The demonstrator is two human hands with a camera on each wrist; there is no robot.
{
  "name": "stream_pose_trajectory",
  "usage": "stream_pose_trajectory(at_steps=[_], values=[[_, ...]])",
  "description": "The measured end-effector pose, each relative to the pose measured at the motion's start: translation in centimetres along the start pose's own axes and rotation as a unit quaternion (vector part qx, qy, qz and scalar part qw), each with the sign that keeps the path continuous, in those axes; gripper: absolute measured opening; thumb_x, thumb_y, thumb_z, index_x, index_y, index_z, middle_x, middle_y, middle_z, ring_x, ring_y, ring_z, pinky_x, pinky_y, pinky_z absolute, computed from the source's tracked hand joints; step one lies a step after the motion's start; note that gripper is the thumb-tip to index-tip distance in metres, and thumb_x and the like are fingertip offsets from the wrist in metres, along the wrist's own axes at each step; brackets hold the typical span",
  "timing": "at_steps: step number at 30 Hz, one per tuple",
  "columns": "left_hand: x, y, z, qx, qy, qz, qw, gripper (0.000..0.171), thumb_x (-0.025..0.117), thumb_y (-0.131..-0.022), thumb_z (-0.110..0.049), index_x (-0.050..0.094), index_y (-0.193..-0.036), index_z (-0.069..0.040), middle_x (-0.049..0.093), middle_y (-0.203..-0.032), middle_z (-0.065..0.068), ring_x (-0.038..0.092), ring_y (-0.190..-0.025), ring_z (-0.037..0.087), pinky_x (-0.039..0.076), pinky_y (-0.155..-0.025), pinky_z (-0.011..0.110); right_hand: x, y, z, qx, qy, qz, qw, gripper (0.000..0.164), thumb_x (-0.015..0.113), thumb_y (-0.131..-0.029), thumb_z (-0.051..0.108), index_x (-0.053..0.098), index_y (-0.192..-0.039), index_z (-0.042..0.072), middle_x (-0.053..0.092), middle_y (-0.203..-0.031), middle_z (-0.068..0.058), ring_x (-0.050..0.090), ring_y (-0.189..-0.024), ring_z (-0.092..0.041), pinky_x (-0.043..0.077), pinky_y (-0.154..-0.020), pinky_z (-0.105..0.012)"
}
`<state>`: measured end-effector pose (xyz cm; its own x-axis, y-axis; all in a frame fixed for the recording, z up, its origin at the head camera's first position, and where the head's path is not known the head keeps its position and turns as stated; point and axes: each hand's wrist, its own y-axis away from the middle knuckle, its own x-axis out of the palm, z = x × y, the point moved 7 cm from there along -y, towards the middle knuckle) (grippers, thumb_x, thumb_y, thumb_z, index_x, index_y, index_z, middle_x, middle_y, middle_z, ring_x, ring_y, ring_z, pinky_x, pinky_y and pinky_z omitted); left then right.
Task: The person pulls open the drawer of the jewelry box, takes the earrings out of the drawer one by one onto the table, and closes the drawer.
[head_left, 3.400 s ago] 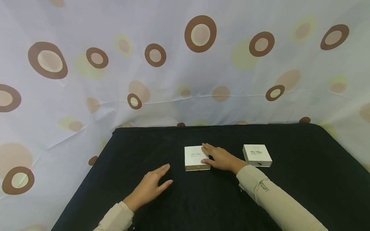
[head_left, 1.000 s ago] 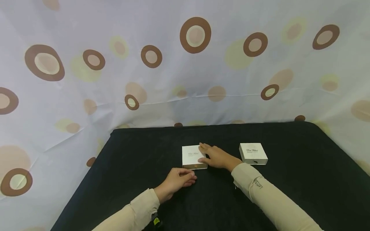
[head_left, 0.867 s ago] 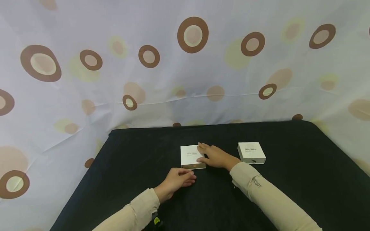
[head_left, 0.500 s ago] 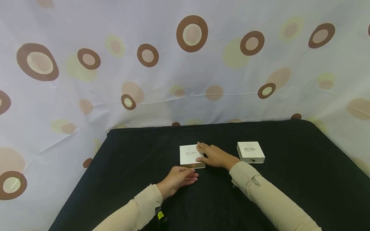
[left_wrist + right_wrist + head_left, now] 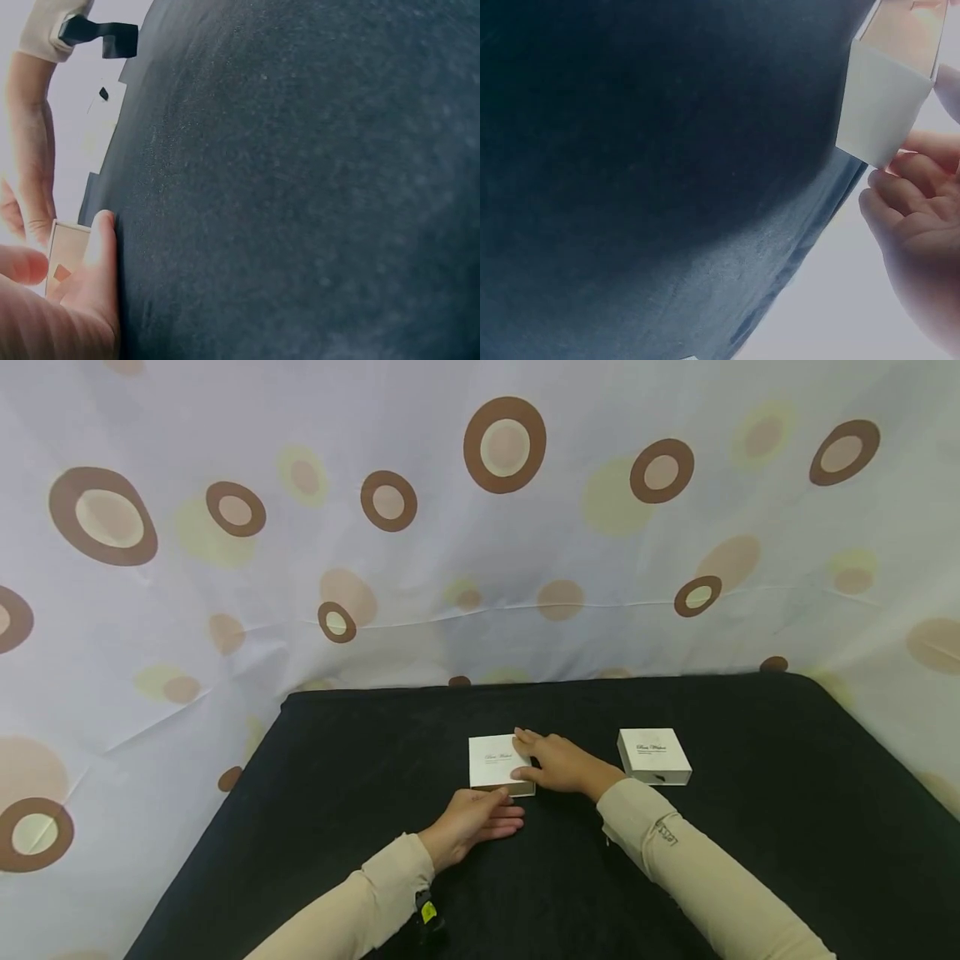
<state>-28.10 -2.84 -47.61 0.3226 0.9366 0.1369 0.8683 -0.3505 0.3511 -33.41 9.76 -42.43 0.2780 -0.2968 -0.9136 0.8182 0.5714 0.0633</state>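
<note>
The tan-fronted, square white card box (image 5: 490,760) lies lettered side up on a black cloth (image 5: 367,760). Over its right part rests the right hand (image 5: 558,762), relaxed, thumb spread from fingers. At its near side is the left hand (image 5: 471,820), thumb parted from extended fingers, gripping nothing; contact cannot be told. To its right, well apart, lies a second square white card box (image 5: 654,753). Behind it hangs a ring-patterned white curtain (image 5: 450,560).

Middle box (image 5: 491,756): white, tan front, dark lettering. Right box (image 5: 652,745): white, dark lettering. Worktop (image 5: 585,868): black. Sleeves (image 5: 697,872): cream. Backdrop (image 5: 450,552): whitish, brown rings.
</note>
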Motion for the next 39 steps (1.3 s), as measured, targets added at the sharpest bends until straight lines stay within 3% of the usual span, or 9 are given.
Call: stream_pose_trajectory(at_steps=[19,39], values=[[0.2,-0.33,0.56,-0.041,0.039,-0.008,0.9984,0.036,0.045,-0.102,-0.018,0.055,-0.122,0.011,0.068,-0.11,0.022,0.07,-0.094,0.023,0.056,-0.081,0.033,0.08,0.2,-0.01,-0.008,-0.006,0.0,1.0,0.068,0.056,-0.095,0.039,0.033,-0.145,-0.002,0.024,-0.154,-0.02,0.027,-0.14,-0.036,0.026,-0.112,-0.051],[0.12,-0.6,0.74,-0.035,0.033,-0.012,0.9988,0.027,0.045,-0.1,-0.007,0.059,-0.116,0.011,0.069,-0.105,0.021,0.071,-0.085,0.017,0.057,-0.078,0.03,0.06,0.27,0.13,0.001,-0.007,-0.008,1.0,0.068,0.057,-0.095,0.04,0.033,-0.145,0.0,0.026,-0.154,-0.019,0.029,-0.14,-0.034,0.027,-0.112,-0.051]])
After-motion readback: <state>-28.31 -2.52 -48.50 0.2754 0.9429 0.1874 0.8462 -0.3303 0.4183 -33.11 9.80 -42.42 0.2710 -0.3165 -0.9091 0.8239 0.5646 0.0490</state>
